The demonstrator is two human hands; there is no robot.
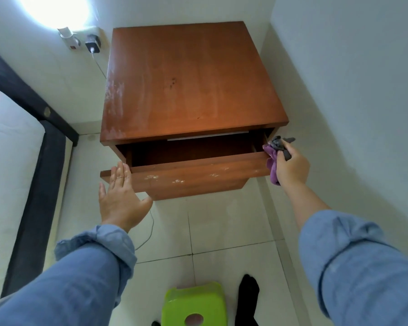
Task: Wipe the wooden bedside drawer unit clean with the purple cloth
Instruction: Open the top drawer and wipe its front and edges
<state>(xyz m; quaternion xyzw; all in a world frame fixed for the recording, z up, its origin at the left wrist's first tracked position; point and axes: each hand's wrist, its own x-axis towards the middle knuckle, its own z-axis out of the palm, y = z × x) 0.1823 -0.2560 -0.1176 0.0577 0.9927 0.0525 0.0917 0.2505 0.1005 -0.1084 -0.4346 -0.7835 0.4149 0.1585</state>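
The wooden bedside drawer unit (189,85) stands in the room's corner, its top dusty along the left edge. Its upper drawer (198,172) is pulled partly out, and white smudges mark the drawer front. My left hand (120,198) is flat with straight fingers, its fingertips against the left end of the drawer front. My right hand (290,165) grips the bunched purple cloth (272,165), grey with dirt at the top, at the right end of the open drawer.
A bed with a dark frame (35,191) and white mattress lies to the left. A wall socket with a charger (92,43) and its cable is behind the unit. A green plastic stool (196,304) and dark socked feet are on the tiled floor below. The right wall is close.
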